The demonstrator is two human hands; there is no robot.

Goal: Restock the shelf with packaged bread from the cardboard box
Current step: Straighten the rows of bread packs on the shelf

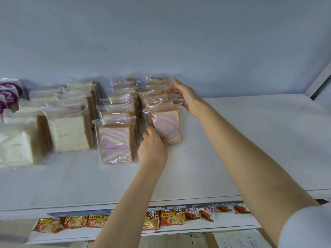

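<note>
On shelf, crinkly square bread pack — left hand gripping

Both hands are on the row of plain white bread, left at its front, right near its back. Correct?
No, not white bread. The head view shows the left hand at the front pack and the right hand near the back of the right-hand row of pink-swirl bread.

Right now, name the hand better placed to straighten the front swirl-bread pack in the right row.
Left. The left hand holds that front pack; the right hand rests against the row farther back.
</note>
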